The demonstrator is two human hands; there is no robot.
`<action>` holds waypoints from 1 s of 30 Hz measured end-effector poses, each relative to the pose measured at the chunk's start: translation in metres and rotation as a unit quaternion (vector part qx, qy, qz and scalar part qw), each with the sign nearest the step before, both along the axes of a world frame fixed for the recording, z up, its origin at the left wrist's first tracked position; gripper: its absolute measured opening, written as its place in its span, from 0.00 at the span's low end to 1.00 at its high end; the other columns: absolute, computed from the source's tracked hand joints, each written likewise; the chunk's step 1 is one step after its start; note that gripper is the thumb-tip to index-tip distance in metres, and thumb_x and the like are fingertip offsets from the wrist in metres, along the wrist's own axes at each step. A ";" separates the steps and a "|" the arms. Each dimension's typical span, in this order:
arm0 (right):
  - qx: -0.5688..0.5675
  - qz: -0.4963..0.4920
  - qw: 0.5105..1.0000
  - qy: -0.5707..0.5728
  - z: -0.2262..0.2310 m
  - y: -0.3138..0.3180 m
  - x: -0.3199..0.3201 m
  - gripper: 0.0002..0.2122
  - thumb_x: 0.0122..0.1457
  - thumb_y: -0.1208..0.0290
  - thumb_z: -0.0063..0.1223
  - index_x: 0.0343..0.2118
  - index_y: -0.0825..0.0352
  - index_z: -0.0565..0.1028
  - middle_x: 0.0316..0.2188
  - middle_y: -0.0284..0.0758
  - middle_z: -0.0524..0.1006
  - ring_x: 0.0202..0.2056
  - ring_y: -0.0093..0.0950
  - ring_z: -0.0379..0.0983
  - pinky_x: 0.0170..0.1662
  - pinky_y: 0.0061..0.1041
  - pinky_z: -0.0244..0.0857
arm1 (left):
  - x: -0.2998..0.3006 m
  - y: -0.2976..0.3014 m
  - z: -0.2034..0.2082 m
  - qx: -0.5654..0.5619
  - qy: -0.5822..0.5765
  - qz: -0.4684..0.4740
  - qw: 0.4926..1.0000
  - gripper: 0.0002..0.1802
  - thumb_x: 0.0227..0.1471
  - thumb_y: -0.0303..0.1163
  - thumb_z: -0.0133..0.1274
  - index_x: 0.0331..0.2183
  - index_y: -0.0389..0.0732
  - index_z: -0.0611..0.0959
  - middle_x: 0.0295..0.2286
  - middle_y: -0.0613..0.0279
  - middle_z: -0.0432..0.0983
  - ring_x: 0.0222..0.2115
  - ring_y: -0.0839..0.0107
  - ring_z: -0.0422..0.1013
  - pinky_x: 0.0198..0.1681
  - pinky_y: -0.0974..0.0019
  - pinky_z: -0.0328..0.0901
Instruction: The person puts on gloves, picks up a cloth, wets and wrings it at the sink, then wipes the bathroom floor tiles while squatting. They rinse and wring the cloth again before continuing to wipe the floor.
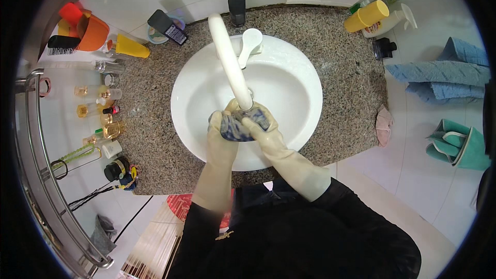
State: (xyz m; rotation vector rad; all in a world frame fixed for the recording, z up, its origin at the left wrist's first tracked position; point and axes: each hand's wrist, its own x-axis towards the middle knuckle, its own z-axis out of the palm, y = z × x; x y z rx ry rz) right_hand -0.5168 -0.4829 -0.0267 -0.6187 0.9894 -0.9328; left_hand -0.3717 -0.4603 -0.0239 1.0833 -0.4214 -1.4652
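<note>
Cream rubber gloves cover both my hands, which meet over the near part of the white oval sink (182,103). Between them is a wet-looking, blue-and-white patterned cloth (233,131). My left hand (221,130) closes on its left end. The fingers of my right hand (266,130) are wrapped round the right end, thumb on top. Directly above the cloth comes the tip of the white curved faucet (227,54); whether water runs cannot be made out. The faucet's white lever (251,40) stands behind, beside the spout. The cloth's underside is hidden.
A speckled granite counter (341,82) surrounds the sink. Several small bottles (103,93) line its left side. A dark bottle (237,9) and a black box-like container (168,26) stand at the back. At the right are yellow cups (367,15), a spray bottle (390,20) and blue towels (444,75).
</note>
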 end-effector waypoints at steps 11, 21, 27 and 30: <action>-0.260 0.139 0.938 0.180 0.015 -0.014 -0.009 0.25 0.52 0.84 0.68 0.54 0.61 0.80 0.64 0.48 0.71 0.64 0.49 0.71 0.66 0.37 0.66 | -0.018 -0.024 -0.025 0.078 0.218 -0.022 0.972 0.15 0.69 0.37 0.47 0.46 0.38 0.82 0.42 0.61 0.82 0.41 0.70 0.81 0.45 0.64 0.78; 0.156 0.111 0.981 0.022 -0.035 -0.010 -0.046 0.39 0.68 0.60 0.63 0.76 0.64 0.54 0.70 0.47 0.65 0.63 0.40 0.73 0.65 0.39 0.71 | 0.022 -0.047 -0.048 0.038 -0.134 -0.094 0.986 0.10 0.60 0.28 0.63 0.42 0.34 0.87 0.35 0.60 0.85 0.36 0.70 0.81 0.41 0.67 0.75; 0.383 0.093 0.838 -0.377 -0.077 0.004 -0.048 0.32 0.70 0.41 0.54 0.66 0.63 0.68 0.61 0.40 0.76 0.55 0.35 0.80 0.56 0.40 0.78 | 0.002 -0.051 0.014 -0.246 -0.323 -0.461 0.789 0.12 0.57 0.34 0.68 0.40 0.38 0.86 0.45 0.58 0.83 0.49 0.69 0.77 0.54 0.63 0.72; 0.323 0.017 0.905 -0.277 -0.048 0.002 -0.029 0.21 0.75 0.51 0.51 0.59 0.63 0.75 0.55 0.38 0.81 0.52 0.33 0.81 0.56 0.36 0.78 | 0.002 -0.044 0.029 -0.292 -0.406 -0.434 0.749 0.17 0.56 0.35 0.69 0.44 0.38 0.86 0.51 0.55 0.79 0.58 0.67 0.71 0.62 0.60 0.67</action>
